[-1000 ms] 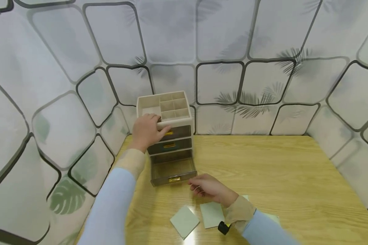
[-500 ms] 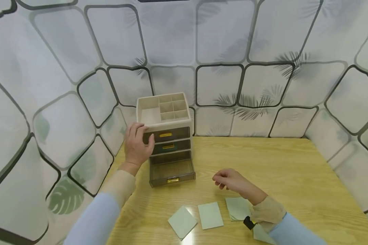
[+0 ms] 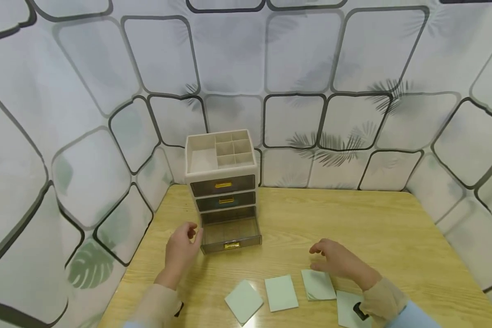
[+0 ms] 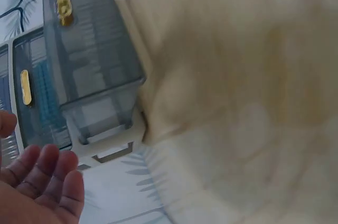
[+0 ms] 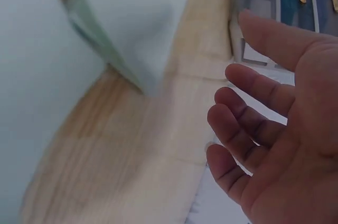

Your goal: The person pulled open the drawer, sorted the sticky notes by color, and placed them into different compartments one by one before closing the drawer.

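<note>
A small drawer cabinet (image 3: 221, 174) in off-white with smoky drawers stands at the back left of the table. Its bottom drawer (image 3: 217, 248) is pulled out, and nothing shows inside it. My left hand (image 3: 181, 250) hovers by that drawer's left front corner, fingers loosely bent and holding nothing. In the left wrist view the drawer (image 4: 95, 49) lies beyond the fingertips. My right hand (image 3: 339, 260) is over the front right, relaxed, just above a pale green square stack (image 3: 319, 287). The right wrist view shows its palm (image 5: 311, 123) bare.
Several pale green squares lie along the front: a turned one (image 3: 244, 301), a straight one (image 3: 281, 293) and one (image 3: 346, 312) partly under the right cuff. The middle drawer (image 3: 242, 198) has something teal inside. Patterned fabric walls (image 3: 295, 54) enclose the table.
My left hand has let go of the cabinet's top and come down beside the open drawer. My right hand has moved right, away from the drawer's front corner, to the green squares.
</note>
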{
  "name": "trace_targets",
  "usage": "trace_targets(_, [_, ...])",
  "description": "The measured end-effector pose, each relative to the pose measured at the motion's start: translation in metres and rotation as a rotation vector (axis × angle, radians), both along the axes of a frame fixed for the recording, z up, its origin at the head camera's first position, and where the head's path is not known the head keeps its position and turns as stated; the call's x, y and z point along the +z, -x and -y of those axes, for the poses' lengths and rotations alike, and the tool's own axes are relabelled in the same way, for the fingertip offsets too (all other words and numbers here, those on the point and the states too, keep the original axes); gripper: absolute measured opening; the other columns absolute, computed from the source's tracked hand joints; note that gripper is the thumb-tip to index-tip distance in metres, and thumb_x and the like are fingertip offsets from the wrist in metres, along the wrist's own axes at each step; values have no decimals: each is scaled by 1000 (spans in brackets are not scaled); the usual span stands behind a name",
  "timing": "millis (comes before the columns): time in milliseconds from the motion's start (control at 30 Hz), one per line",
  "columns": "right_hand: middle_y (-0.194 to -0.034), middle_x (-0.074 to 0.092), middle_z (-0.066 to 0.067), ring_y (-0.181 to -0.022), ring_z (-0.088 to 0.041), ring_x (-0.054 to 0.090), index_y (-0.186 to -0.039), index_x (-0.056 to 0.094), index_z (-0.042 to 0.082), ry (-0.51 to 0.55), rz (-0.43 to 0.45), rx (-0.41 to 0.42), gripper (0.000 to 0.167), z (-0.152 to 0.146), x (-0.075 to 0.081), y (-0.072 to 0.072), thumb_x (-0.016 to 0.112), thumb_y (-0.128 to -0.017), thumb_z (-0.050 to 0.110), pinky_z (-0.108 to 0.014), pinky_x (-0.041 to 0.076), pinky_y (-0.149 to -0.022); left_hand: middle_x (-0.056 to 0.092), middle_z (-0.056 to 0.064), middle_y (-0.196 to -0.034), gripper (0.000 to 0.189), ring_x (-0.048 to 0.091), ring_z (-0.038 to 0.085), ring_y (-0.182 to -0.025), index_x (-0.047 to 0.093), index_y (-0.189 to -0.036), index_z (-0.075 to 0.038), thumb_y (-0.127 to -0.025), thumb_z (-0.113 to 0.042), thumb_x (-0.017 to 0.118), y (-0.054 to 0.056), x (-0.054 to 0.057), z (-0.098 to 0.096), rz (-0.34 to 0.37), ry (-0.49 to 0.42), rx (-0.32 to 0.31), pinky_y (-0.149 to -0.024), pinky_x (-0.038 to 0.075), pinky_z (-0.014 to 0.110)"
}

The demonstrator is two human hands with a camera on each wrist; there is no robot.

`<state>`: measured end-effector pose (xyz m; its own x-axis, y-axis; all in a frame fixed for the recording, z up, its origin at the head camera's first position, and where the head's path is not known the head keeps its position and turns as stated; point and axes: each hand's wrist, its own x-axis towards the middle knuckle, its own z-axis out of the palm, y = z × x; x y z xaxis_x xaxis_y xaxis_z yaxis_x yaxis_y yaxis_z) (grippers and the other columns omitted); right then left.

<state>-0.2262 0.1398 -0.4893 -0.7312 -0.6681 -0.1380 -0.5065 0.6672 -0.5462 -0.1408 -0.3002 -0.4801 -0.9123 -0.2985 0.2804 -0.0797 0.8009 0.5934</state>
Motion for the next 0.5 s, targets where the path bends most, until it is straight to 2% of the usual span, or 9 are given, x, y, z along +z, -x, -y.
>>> trace_targets(100, [-120,69,-13,-108,-34,67,-125,72,1,-49,9,6,50,-4,-8,-4,89,-88,30,-49,59,-89,72,13,-97,34,67,25,-84,69,-122,4,-104,-26,69,-11,-13,-2,80,-70,24,-74,56,42])
trace_targets(233, [-120,69,-12,-110,-34,67,-125,71,1,-89,-12,29,57,-8,-13,-10,92,-83,35,-53,58,-93,72,11,-94,37,67,21,-82,68,-123,6,-104,-26,70,-19,-26,-7,121,-139,47,-72,56,37])
trace_targets(333, [-118,68,-9,-109,-31,66,-124,71,2,-113,-43,55,62,-9,-16,-14,93,-80,39,-52,58,-94,73,12,-93,36,67,20,-80,68,-121,8,-105,-24,69,-22,-30,-11,125,-185,47,-70,56,32])
trace_targets(500, [-116,65,-3,-107,-25,63,-121,70,7,-148,-69,54,61,-9,-19,-17,95,-77,41,-50,57,-95,73,14,-94,36,67,19,-81,69,-119,9,-107,-25,66,-23,-32,-15,140,-238,40,-69,55,28])
